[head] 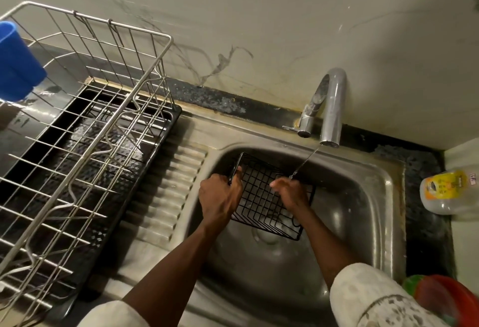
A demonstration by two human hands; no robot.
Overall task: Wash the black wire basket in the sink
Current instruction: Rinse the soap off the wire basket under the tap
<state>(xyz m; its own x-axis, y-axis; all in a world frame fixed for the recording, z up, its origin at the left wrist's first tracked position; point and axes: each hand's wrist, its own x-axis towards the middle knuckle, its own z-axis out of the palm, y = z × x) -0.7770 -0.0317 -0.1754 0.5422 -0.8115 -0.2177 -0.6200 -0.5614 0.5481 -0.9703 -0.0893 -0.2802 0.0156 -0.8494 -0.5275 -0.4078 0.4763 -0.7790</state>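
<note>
The black wire basket (261, 197) is held tilted inside the steel sink (363, 223). My left hand (220, 197) grips the basket's left rim. My right hand (291, 193) holds its right side, fingers curled over the wires. A thin stream of water (304, 162) falls from the chrome tap (333, 108) onto the basket's top right corner, just beside my right hand. The basket's lower part hangs over the drain (267, 236).
A steel wire dish rack (85, 124) on a black tray (124, 212) stands on the left drainboard, with a blue cup (15, 67) on it. A plastic bottle (449, 191) lies on the right counter, and red and green plastic items (440, 298) sit at the lower right.
</note>
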